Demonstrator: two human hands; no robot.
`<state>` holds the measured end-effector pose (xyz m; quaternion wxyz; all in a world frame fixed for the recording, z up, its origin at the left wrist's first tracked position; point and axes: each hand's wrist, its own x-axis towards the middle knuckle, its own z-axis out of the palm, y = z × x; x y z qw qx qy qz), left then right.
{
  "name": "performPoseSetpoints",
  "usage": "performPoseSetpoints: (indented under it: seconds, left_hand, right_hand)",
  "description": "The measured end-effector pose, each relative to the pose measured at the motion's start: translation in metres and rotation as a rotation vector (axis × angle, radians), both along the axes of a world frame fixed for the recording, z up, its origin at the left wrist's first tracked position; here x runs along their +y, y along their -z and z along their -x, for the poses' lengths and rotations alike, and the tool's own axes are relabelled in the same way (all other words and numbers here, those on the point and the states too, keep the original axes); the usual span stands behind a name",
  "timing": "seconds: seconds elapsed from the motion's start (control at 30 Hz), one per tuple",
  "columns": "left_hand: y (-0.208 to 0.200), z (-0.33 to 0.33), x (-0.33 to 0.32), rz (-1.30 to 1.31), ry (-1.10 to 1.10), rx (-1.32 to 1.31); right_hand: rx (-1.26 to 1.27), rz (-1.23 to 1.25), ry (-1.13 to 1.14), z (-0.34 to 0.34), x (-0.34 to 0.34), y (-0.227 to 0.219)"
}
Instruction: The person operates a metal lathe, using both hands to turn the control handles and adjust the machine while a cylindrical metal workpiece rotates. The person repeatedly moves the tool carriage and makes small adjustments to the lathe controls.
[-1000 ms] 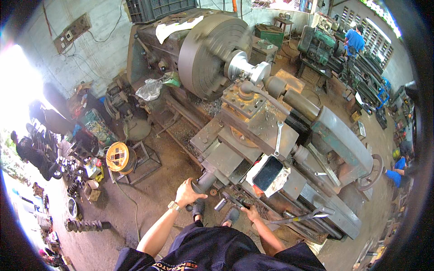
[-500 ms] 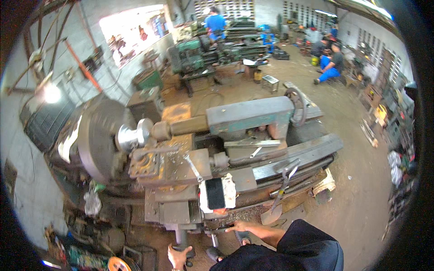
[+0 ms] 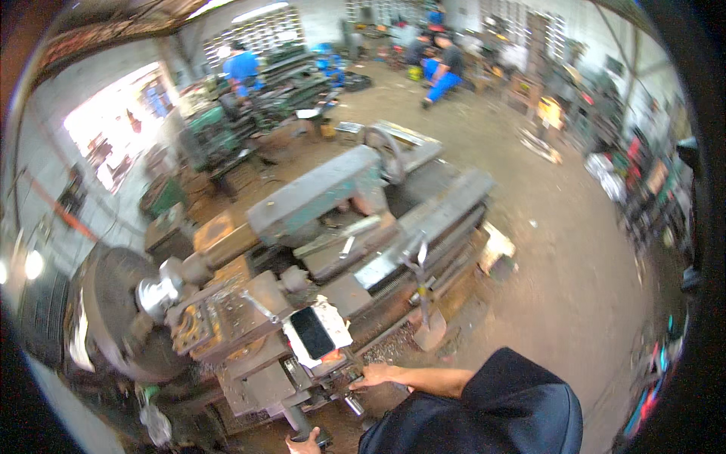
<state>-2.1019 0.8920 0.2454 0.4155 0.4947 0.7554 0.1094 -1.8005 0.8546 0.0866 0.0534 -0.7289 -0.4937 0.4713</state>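
Observation:
A large metal lathe fills the middle, its round chuck (image 3: 125, 310) holding a shiny turned workpiece (image 3: 157, 293). At the front of the carriage, my right hand (image 3: 378, 374) is closed around a small crank handle (image 3: 354, 384), the arm stretched in from the right. My left hand (image 3: 305, 445) is at the lower edge, partly cut off, with fingers curled on a dark handle (image 3: 324, 437) beside a grey cylindrical shaft (image 3: 297, 418). A black phone (image 3: 312, 333) lies on a white cloth (image 3: 338, 321) above my right hand. An open-ended wrench (image 3: 261, 306) rests on the carriage.
A shovel-like scraper (image 3: 429, 325) leans against the lathe bed's front. The tailstock handwheel (image 3: 384, 155) stands at the far end. Another green machine (image 3: 215, 129) has a person in blue (image 3: 242, 68) beside it. Two people sit farther back; clutter lines the right wall.
My view has swung to the right and tilted, so the lathe appears lower left and rotated. Both hands stay at the carriage controls; the left is now more cut off by the lower edge.

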Motion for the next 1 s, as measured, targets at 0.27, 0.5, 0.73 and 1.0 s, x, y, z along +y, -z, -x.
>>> performPoseSetpoints:
  seconds: [0.27, 0.5, 0.73, 1.0]
  left_hand:
    - [0.034, 0.016, 0.001, -0.22, 0.11, -0.034]
    - [0.058, 0.029, 0.006, -0.434, 0.306, -0.036]
    - [0.077, 0.035, 0.017, -0.278, 0.226, 0.088]
    - [0.067, 0.033, 0.008, -0.209, 0.168, 0.243]
  right_hand:
    - [0.04, 0.03, 0.03, 0.01, 0.011, -0.008]
    - [0.072, 0.046, -0.048, 0.007, 0.017, 0.016]
    - [0.081, 0.144, -0.086, 0.001, 0.022, 0.002]
    - [0.111, 0.321, -0.216, 0.013, 0.05, -0.013]
